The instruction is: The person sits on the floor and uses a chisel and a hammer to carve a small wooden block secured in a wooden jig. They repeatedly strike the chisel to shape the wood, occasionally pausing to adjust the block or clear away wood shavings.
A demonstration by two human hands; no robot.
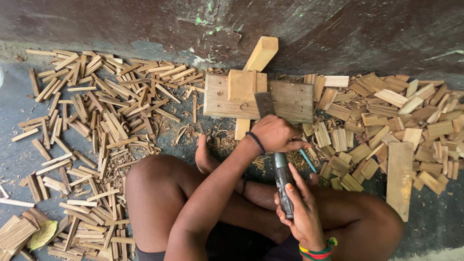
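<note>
I sit cross-legged on the floor facing a flat wooden work board (292, 100) with a small block (240, 84) standing on it. My right hand (299, 210), with a coloured bracelet at the wrist, grips the dark handle of a cleaver (283, 182). The grey blade (264, 103) rests over the board. Just below the blade, my left hand (276, 134), with a black wristband, is closed over the tool where blade meets handle. Whatever lies under this hand is hidden.
Thin split wood sticks (103, 124) cover the floor at left. Short flat wood pieces (386, 120) are heaped at right beside a longer plank (399, 176). A squared timber (262, 52) leans on the dark wall (341, 24). A blue stick (308, 161) lies by my knee.
</note>
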